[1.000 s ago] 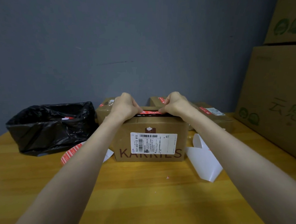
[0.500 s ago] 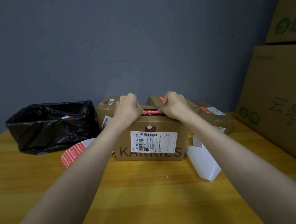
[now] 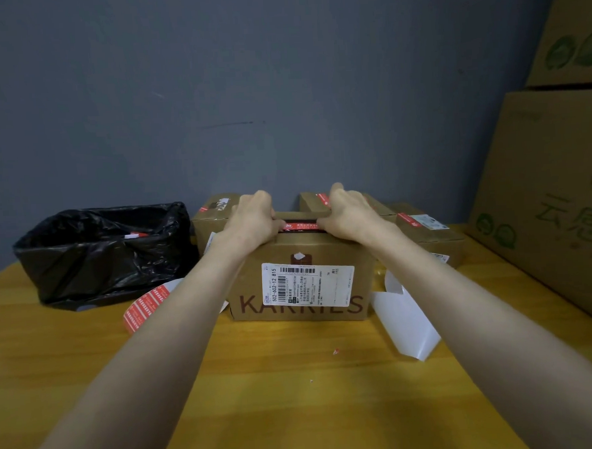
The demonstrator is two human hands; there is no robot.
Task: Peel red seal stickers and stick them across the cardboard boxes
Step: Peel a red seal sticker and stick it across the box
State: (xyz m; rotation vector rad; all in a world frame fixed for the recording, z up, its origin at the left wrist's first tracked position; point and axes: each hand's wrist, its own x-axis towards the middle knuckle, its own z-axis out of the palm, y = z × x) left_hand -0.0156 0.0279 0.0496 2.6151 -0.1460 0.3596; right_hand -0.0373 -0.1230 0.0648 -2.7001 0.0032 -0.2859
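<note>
I see my left hand (image 3: 253, 223) and right hand (image 3: 350, 216), fingers curled, each pinching an end of the one red seal sticker (image 3: 300, 226) stretched between them along the front cardboard box (image 3: 302, 313) top. Three sealed boxes (image 3: 425, 233) stand behind it.

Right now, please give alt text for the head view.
The left hand and right hand hold a red seal sticker across the top of a cardboard box on a table. A black bag lies to its left.
</note>
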